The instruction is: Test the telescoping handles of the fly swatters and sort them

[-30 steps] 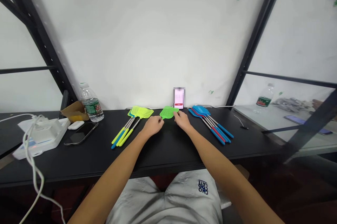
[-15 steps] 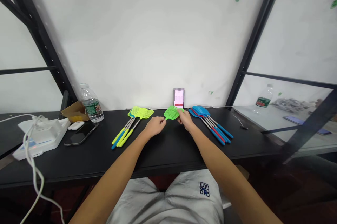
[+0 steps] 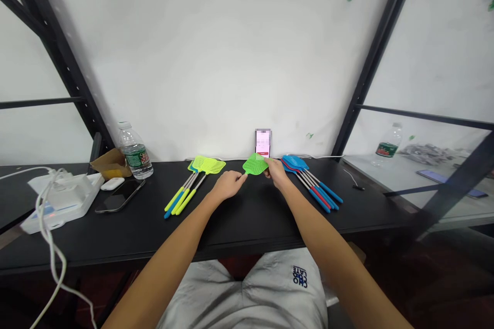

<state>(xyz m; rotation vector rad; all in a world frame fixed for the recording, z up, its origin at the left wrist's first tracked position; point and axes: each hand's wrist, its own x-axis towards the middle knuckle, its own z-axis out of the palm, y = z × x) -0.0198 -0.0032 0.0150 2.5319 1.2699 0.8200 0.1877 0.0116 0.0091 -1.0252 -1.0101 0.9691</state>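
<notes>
A green fly swatter (image 3: pixel 254 165) is held between both hands over the black table (image 3: pixel 239 221). My left hand (image 3: pixel 228 185) is closed around its short handle. My right hand (image 3: pixel 276 172) pinches the right edge of the green mesh head. To the left lies a pile of yellow-green swatters (image 3: pixel 193 180) with yellow and blue handles. To the right lies a pile of blue swatters (image 3: pixel 309 180) with blue and red handles, close beside my right hand.
A phone (image 3: pixel 263 142) leans against the white wall behind the swatters. On the left stand a water bottle (image 3: pixel 135 153), a cardboard box (image 3: pixel 109 162), a dark phone (image 3: pixel 118 195), a white case and a white device with cables (image 3: pixel 57 197). Black shelf struts rise on both sides.
Both hands have shifted the green swatter to the right and slightly back, toward the blue pile. My right hand now grips the head's right edge.
</notes>
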